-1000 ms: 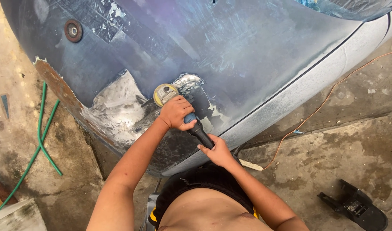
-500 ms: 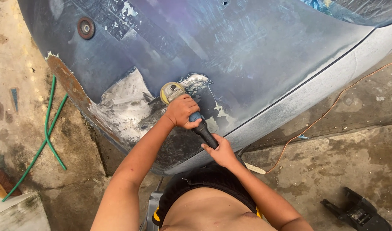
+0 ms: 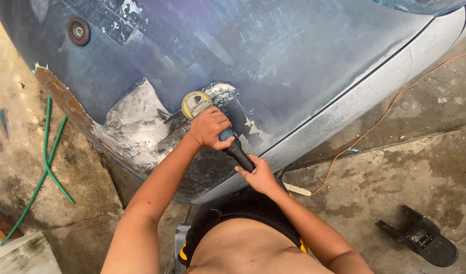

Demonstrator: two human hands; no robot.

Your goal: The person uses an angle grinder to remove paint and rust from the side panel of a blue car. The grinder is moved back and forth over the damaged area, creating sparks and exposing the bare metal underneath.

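Yellow-padded power sander with black handle (image 3: 212, 124) pressed on the blue car body panel (image 3: 253, 56). Left hand (image 3: 208, 128) clamps its head, pad at 11 o'clock of the fingers; right hand (image 3: 259, 175) grips the handle's rear, at 5 o'clock.

Stained concrete floor (image 3: 405, 177) in daylight, green hose (image 3: 47, 172), orange cord (image 3: 385, 116), perhaps a black tool (image 3: 421, 236).
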